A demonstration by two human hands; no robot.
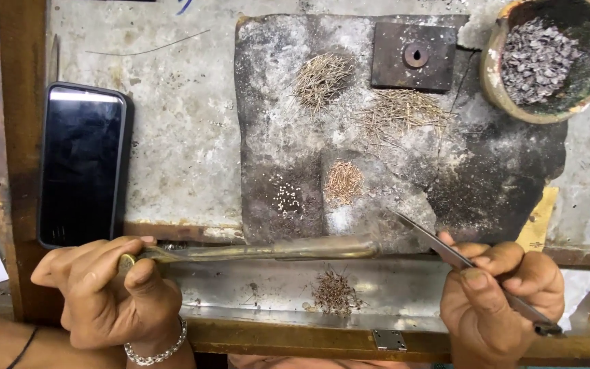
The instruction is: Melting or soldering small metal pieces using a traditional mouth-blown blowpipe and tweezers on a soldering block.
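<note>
Over the table (186, 137), left hand (104, 287) gripped a brass pipe (274, 251), right hand (503, 294) pinched tweezers (445, 249) near the slab (377, 137); likely soldering prep, next needing a steady tip at the wire bits (344, 182).

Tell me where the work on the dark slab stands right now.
Done: fine wire pieces lie sorted in heaps on the dark slab, with a cluster of tiny pale beads beside a coppery heap.
In hand: the left hand holds a brass tube, and the right hand holds tweezers aimed at the slab.
Left: the heaps look untouched; nothing is between the tweezer tips.
</note>
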